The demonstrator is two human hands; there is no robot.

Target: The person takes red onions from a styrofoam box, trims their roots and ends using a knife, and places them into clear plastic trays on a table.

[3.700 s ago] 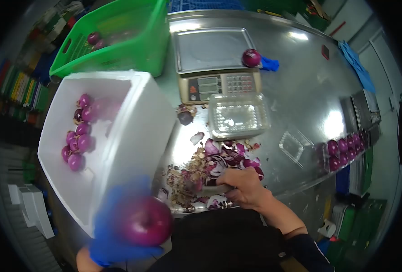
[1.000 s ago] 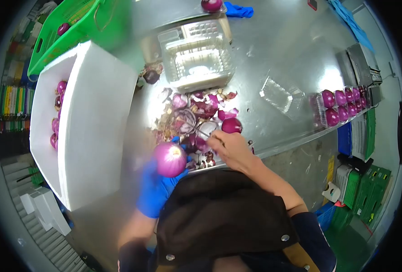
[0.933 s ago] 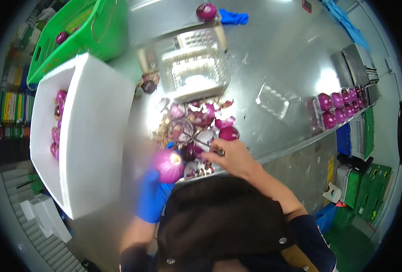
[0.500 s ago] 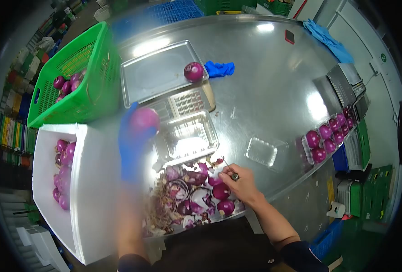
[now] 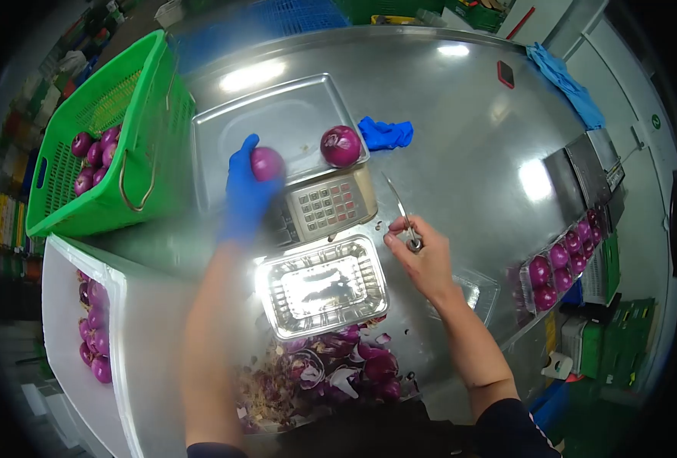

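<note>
Left hand point(image 5: 248, 187), blue-gloved, curled around a red onion point(image 5: 266, 163) over the scale tray point(image 5: 231, 133); whether onion meets metal, cannot tell; right hand point(image 5: 424, 256), bare, wrapped on a knife point(image 5: 396, 197), blade pointing away from the body; second onion point(image 5: 340, 146) at the tray's corner, loose glove point(image 5: 385, 134) beside it; likely risks: a nudge rolling that onion off; a leftward swing bringing blade to glove.

Left arm point(image 5: 210, 336) extended forward, blurred; gloved left hand point(image 5: 248, 197) ahead of the right, fingers curled in grip. Right arm point(image 5: 476, 347) angled forward and inward; bare right hand point(image 5: 430, 258) closed.
</note>
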